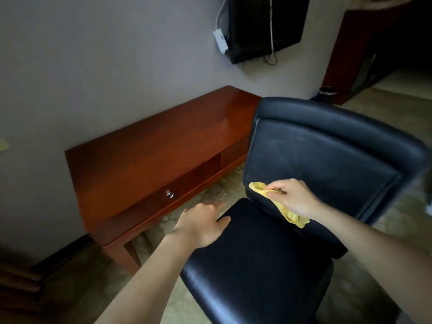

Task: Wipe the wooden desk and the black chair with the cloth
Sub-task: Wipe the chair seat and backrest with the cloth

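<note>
A black leather chair [322,155] stands in front of me, its backrest to the right and its seat [257,265] below. My right hand [292,197] is shut on a yellow cloth [289,213] and presses it against the lower part of the backrest, just above the seat. My left hand [203,220] rests with spread fingers on the seat's front left corner, holding nothing. The reddish wooden desk [149,146] stands against the wall to the left of the chair, with a drawer knob [170,195] on its front.
A black screen [264,26] hangs on the grey wall above the desk, with a white box [221,42] and cables beside it. A dark bin [326,92] stands behind the chair. Patterned carpet [210,190] covers the floor. Dark wooden furniture stands at the far right.
</note>
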The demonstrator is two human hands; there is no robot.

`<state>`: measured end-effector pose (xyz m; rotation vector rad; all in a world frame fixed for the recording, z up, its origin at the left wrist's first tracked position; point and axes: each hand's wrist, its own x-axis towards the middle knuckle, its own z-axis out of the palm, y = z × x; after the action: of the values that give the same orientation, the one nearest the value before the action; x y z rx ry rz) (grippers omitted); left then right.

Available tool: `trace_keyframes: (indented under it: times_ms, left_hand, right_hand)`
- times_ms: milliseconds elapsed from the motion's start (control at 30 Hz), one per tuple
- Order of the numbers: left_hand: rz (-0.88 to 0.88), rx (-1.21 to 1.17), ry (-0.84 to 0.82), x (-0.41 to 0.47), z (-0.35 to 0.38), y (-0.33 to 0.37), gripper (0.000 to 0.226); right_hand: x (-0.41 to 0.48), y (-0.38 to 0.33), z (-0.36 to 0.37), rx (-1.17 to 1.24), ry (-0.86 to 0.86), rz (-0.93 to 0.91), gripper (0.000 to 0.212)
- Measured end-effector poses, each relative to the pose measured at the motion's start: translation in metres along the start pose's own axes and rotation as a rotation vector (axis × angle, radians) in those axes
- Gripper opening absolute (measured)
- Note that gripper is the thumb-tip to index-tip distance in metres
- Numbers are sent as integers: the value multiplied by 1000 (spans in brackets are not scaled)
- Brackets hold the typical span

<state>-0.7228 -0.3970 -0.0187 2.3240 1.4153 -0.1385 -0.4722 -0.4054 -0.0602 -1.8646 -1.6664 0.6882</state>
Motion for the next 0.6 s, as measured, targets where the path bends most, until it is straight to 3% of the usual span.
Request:
trace_keyframes:
  times_ms: [333, 500, 600]
  left_hand:
    - [216, -152, 188, 14, -32, 79, 49]
    - [233, -230, 233, 46, -9, 153, 50]
    - [196, -241, 256, 79, -2, 198, 51]
  right_hand:
    - [-48, 8, -95, 88, 530, -1, 20]
    - [-53, 81, -158, -69, 835, 7, 21]
    - [-37, 124, -190, -168, 844, 27, 24]
